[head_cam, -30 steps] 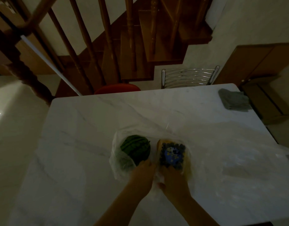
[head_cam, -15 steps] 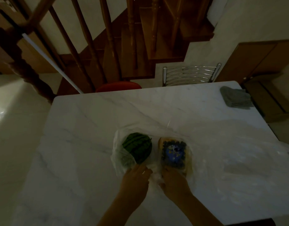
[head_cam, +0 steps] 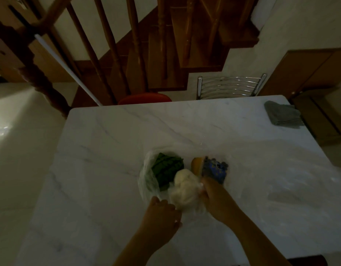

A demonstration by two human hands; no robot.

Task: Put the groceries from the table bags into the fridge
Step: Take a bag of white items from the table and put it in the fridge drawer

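A thin clear plastic bag (head_cam: 146, 181) lies open on the white marble table (head_cam: 127, 135). Inside it sit a small green striped watermelon (head_cam: 166, 172), a blue blueberry box (head_cam: 214, 169) and an orange fruit (head_cam: 196, 164) behind the box. A pale round bundle wrapped in plastic (head_cam: 184, 190) stands between my hands. My left hand (head_cam: 162, 214) grips the bag's near edge at the bundle's left. My right hand (head_cam: 216, 200) grips the plastic at the bundle's right, just below the blueberry box.
A second clear bag (head_cam: 281, 179) spreads flat over the right half of the table. A grey folded cloth (head_cam: 282, 116) lies at the far right corner. A metal chair back (head_cam: 231, 87) and a red seat (head_cam: 144, 97) stand behind the table, below wooden stairs.
Both hands drew back toward me and pulled the bag's plastic up. A pale wrapped bundle now shows between them, in front of the watermelon and blueberry box.
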